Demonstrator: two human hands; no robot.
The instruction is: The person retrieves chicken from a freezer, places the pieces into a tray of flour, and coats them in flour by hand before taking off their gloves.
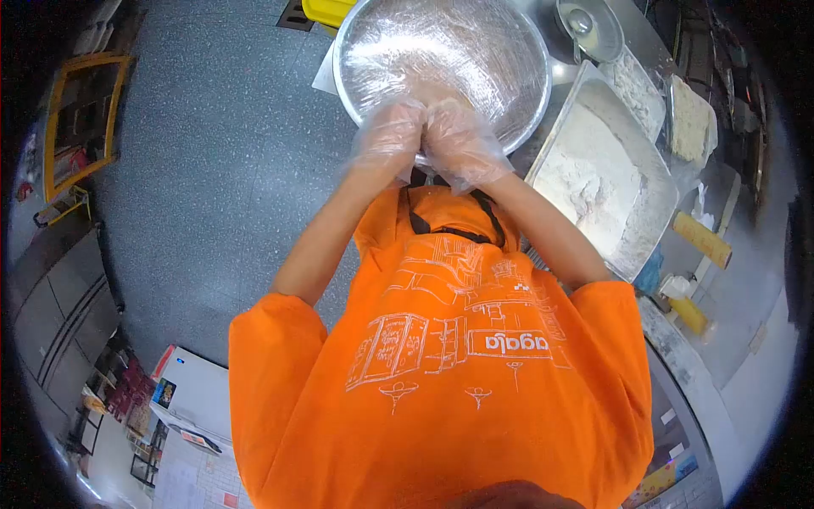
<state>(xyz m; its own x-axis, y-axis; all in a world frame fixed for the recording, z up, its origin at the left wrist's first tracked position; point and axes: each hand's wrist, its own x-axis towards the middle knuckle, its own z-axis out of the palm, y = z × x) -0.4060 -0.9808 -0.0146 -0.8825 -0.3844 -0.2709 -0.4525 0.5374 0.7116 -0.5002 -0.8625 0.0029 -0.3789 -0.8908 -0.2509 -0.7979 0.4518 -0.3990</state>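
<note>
A large round metal bowl [449,51] sits at the top centre, its top covered with clear plastic film. Both of my hands wear clear plastic gloves and meet side by side at the bowl's near rim. My left hand [394,131] is on the left and my right hand [458,136] on the right. The fingers are bunched together over the film near the edge. Glare and the loose gloves hide what the fingertips pinch, if anything.
Right of the bowl lies a metal tray of white flour [593,174]. Beyond it are a small metal bowl [589,30], a floury container [632,89] and a yellow roll [702,240]. A yellow bin [329,10] stands at the top. Speckled floor [229,127] lies left.
</note>
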